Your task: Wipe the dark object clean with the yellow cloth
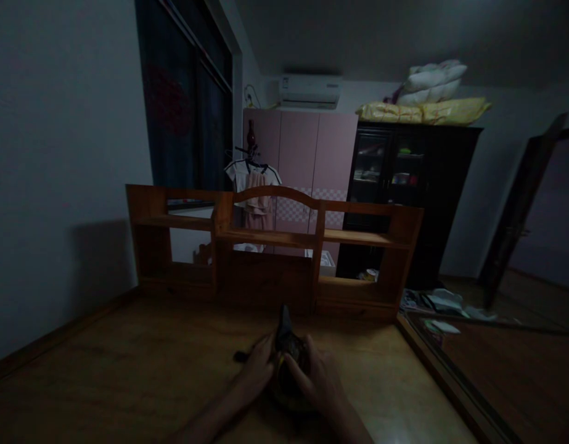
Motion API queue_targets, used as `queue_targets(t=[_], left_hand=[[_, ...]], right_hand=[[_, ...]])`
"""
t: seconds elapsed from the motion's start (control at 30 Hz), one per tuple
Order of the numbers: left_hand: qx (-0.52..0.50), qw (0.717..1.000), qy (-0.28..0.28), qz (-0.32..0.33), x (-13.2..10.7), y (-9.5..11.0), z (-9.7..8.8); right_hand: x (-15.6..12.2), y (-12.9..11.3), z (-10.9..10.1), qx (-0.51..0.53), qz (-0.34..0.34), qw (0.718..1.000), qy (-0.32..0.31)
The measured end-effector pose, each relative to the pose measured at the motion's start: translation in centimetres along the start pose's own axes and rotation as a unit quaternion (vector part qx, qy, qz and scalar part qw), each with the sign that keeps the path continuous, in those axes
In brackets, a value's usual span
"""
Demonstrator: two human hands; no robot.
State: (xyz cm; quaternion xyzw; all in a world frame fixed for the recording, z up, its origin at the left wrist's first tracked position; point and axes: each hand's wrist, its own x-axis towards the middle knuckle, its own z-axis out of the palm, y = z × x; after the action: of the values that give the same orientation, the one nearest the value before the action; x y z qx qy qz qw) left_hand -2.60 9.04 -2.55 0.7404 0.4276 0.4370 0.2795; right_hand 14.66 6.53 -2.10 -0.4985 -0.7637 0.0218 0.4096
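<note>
The room is dim. Both my hands rest on a wooden desk [127, 364] and close around a small dark object [286, 348] with a pointed top end; I cannot make out what it is. My left hand [259, 370] grips it from the left with its fingers curled. My right hand [316, 379] wraps it from the right and partly covers it. A short dark bit [240, 356] sticks out on the desk by my left fingers.
A low wooden shelf unit [270, 237] stands along the desk's far edge. Beyond are a pink wardrobe [307, 160], a dark cabinet [404, 185] with bedding on top, hanging clothes [251, 185], an air conditioner [309, 91], and clutter on the floor [439, 302] at right.
</note>
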Motion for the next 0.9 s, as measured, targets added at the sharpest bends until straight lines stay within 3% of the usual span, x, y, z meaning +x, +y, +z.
queue_targets(t=[0.1,0.5,0.7,0.9], left_hand=[[0.009,1.000,-0.017,0.006,-0.1,0.7,-0.3],[0.096,0.994,-0.036,0.037,0.6,0.8,-1.1],[0.148,0.988,-0.043,0.013,0.0,0.2,-1.0],[0.102,0.993,-0.031,0.049,-0.1,-0.5,-0.3]], right_hand=[[0.0,-0.4,-0.2,0.023,0.002,0.999,-0.031],[0.0,-0.5,0.0,0.044,-0.005,0.998,-0.044],[-0.5,-0.7,-0.1,0.043,-0.021,0.998,-0.044],[-0.5,-0.3,0.2,0.003,-0.029,0.999,-0.038]])
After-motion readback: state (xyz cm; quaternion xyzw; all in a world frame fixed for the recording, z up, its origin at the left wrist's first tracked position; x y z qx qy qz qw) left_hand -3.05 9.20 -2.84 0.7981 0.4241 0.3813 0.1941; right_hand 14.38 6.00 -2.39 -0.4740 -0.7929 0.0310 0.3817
